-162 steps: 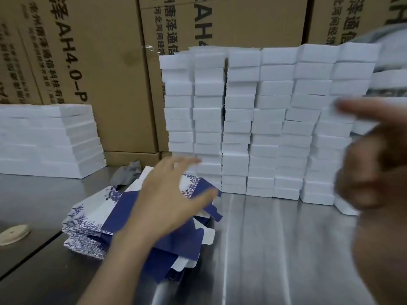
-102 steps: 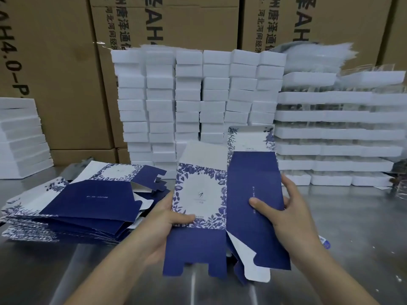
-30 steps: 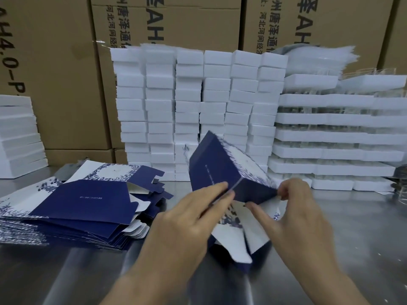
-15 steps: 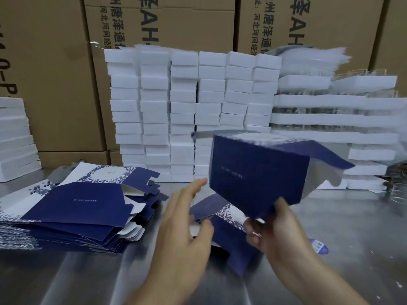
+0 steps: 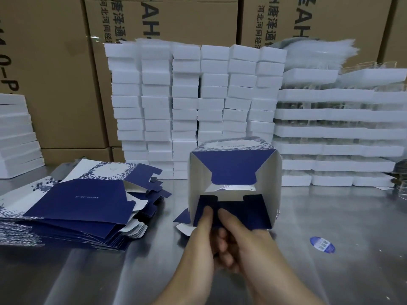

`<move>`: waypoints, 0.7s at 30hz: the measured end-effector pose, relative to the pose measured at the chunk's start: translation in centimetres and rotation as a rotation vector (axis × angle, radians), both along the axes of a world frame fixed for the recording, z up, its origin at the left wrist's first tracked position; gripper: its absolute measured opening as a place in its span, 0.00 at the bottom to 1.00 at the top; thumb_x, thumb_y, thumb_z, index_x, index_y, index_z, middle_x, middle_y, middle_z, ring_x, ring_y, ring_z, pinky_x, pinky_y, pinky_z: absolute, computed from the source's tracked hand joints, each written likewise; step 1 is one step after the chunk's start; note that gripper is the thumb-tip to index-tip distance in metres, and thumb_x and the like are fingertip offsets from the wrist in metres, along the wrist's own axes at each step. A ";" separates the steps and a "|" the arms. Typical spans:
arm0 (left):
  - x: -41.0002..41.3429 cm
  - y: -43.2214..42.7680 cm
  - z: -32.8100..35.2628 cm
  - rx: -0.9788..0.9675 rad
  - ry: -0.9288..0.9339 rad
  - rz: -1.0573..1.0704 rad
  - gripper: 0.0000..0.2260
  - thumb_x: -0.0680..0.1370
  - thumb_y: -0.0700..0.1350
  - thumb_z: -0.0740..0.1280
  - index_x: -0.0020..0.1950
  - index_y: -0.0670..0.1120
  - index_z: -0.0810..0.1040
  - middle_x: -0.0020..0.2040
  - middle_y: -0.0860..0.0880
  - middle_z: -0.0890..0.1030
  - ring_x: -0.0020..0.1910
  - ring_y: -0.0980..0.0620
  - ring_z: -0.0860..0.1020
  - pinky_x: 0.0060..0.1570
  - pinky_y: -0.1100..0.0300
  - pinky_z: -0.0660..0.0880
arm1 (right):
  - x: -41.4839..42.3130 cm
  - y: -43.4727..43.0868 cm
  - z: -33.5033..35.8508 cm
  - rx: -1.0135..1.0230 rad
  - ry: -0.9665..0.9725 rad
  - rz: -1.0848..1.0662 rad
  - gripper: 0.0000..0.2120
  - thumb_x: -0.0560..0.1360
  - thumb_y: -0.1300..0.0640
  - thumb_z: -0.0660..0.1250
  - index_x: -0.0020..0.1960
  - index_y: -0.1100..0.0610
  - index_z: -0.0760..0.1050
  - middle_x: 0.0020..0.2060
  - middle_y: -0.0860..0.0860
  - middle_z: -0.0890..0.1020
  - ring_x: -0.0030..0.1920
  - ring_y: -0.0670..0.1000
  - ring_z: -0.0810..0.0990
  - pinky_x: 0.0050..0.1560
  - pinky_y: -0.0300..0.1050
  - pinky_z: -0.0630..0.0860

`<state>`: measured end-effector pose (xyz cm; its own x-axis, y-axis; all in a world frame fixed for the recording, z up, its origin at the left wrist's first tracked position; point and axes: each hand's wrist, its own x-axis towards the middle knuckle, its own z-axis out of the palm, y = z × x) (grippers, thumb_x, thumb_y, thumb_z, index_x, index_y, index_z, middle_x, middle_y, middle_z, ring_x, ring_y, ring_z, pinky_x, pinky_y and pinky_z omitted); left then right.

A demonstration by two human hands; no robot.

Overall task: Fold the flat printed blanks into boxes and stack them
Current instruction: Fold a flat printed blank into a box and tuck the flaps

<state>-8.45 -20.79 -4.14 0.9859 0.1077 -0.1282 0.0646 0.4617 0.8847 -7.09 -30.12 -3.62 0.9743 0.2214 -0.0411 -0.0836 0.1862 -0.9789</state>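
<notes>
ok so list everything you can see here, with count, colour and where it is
half-folded box: one, navy and white, table centre, open end facing camera
flat blanks: one pile, navy and white, table left
small boxes: several stacked columns, white, behind the half-folded box
long trays: one stack, white, right rear
flat stack: one, white, far left
cartons: several, brown, along the back
sticker: one, blue, table right
table: one, grey metal, under everything
left hand: one, thumb on the box's near navy flap
right hand: one, thumb on the same flap
</notes>
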 end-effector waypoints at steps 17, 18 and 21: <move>0.7 1.3 -0.2 -0.019 -0.077 0.092 0.25 0.88 0.49 0.54 0.48 0.42 0.89 0.48 0.40 0.88 0.44 0.45 0.88 0.35 0.51 0.84 | 0.6 -0.8 0.0 0.089 0.021 -0.124 0.27 0.80 0.52 0.70 0.24 0.52 0.68 0.23 0.51 0.63 0.22 0.48 0.58 0.22 0.37 0.56; 0.7 1.3 -0.2 0.005 -0.067 0.089 0.24 0.88 0.50 0.53 0.53 0.42 0.87 0.50 0.40 0.89 0.46 0.45 0.89 0.36 0.52 0.85 | 0.7 -0.9 -0.1 0.096 0.025 -0.138 0.27 0.81 0.52 0.70 0.24 0.52 0.68 0.24 0.51 0.63 0.22 0.48 0.59 0.22 0.37 0.56; 0.6 1.4 -0.3 0.026 -0.045 0.101 0.24 0.88 0.53 0.53 0.58 0.41 0.85 0.52 0.41 0.88 0.48 0.45 0.89 0.38 0.52 0.85 | 0.8 -0.9 -0.3 0.099 0.018 -0.150 0.27 0.83 0.53 0.68 0.25 0.52 0.69 0.24 0.50 0.66 0.21 0.47 0.60 0.21 0.36 0.59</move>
